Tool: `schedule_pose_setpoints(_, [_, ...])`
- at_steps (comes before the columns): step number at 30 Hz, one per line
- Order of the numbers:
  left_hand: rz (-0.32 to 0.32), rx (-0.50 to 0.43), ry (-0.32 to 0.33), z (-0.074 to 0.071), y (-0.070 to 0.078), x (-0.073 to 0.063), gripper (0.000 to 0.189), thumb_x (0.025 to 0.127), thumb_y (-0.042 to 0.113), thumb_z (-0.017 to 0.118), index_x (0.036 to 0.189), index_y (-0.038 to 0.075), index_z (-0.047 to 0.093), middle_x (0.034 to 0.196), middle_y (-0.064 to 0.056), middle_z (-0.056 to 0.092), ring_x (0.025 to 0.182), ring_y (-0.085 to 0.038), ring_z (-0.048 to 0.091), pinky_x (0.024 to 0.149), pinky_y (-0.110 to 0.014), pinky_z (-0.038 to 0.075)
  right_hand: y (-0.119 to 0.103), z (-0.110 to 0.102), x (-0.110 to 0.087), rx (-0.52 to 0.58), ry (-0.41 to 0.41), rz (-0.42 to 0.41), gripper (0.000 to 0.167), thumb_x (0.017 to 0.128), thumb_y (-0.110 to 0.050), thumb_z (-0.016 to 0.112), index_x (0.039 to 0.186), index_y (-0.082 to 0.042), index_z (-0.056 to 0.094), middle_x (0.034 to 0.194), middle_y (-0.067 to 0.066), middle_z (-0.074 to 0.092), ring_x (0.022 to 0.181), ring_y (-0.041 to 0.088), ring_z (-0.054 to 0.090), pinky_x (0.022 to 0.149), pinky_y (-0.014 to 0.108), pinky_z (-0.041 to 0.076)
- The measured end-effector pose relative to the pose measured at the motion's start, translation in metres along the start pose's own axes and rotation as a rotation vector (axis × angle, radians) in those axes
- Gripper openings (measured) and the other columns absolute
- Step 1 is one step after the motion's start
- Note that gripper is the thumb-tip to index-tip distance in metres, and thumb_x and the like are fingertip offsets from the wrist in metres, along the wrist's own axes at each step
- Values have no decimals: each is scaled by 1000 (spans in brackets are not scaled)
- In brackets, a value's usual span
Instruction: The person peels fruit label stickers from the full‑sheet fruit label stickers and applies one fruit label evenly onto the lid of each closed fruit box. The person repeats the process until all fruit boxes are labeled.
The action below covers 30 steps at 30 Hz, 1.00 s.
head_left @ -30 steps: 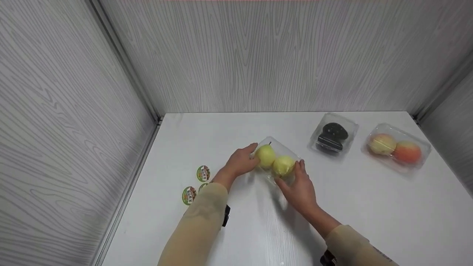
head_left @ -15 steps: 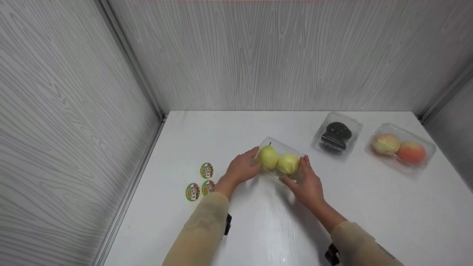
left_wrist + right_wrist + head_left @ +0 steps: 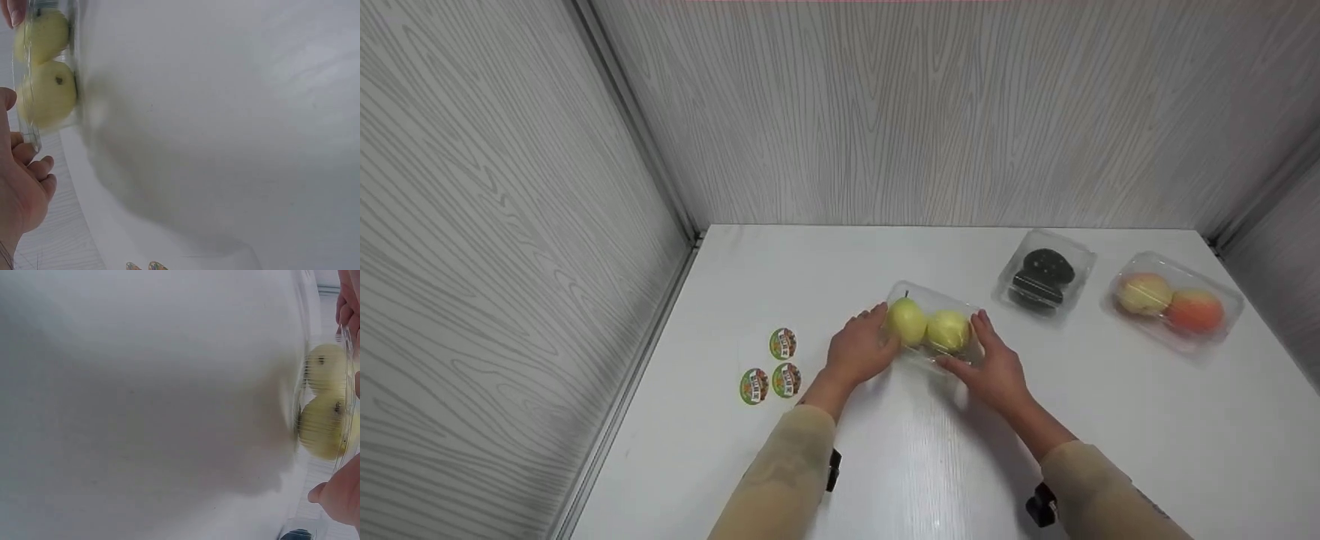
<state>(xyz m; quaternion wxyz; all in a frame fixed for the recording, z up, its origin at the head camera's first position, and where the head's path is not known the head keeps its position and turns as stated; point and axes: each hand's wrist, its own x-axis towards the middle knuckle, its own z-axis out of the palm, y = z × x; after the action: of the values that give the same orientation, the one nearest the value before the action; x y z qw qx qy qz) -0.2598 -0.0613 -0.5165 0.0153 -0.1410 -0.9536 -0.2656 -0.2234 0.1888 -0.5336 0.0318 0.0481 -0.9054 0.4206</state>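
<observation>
A clear plastic fruit box (image 3: 931, 295) sits near the middle of the white table, with two round yellow-green fruits inside. One fruit (image 3: 907, 321) has a dark stem and the other fruit (image 3: 948, 331) lies to its right. My left hand (image 3: 862, 348) grips the box's left end, its thumb on the near side and its fingers round the edge. At the opposite end my right hand (image 3: 996, 373) holds the box between thumb and fingers. In the left wrist view the left hand's curled fingers (image 3: 42, 167) show at the box's rim.
Toward the back right stands a clear box (image 3: 1084, 259) with dark green pieces. Right of it is another clear box (image 3: 1156, 264) with a pale and a red-orange fruit. Three round stickers (image 3: 787, 380) lie left of my left hand. Grey wood-grain panels (image 3: 840, 112) enclose the table.
The box of yellow-green fruits has turned slightly, its right end swinging toward the back. Both hands keep hold of it. The stickers have come fully into view as the left forearm shifted right.
</observation>
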Motion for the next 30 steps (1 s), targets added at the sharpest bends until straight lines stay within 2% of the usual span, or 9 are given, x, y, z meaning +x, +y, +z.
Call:
schedule_pose_setpoints(5, [-17,-3,28,4,3,-5,64,104,39,49,159,6,47,154,-15,57,141,-39,54,112,-53,46,4,-4,1,13,-23,-16,103,90,-43,85,165,0,29,175,12,19,157,39,26,125,54,25])
schedule_pose_setpoints(10, [-8,17,73,8,8,-8,63,104,37,51,155,2,50,152,-16,59,144,-37,51,122,-50,35,8,-10,4,13,-57,-39,102,92,-43,84,167,-3,27,175,13,17,157,39,24,126,54,24])
schedule_pose_setpoints(12, [-4,42,87,9,10,-9,62,104,38,52,154,1,51,152,-15,59,145,-37,49,124,-50,31,10,-12,5,7,-69,-53,102,93,-42,83,167,-3,25,175,14,16,158,39,24,126,53,24])
schedule_pose_setpoints(16, [2,103,109,12,15,-13,61,106,40,53,153,1,52,152,-14,60,145,-37,50,123,-53,32,10,-17,4,-32,-77,-90,99,95,-38,81,166,1,24,174,18,16,156,43,26,124,56,25])
schedule_pose_setpoints(30, [6,245,161,19,24,-28,62,107,46,57,150,2,55,147,-13,63,141,-34,55,120,-54,36,5,-14,-8,-89,6,-142,83,99,-25,77,161,8,32,168,26,27,149,49,36,121,60,31])
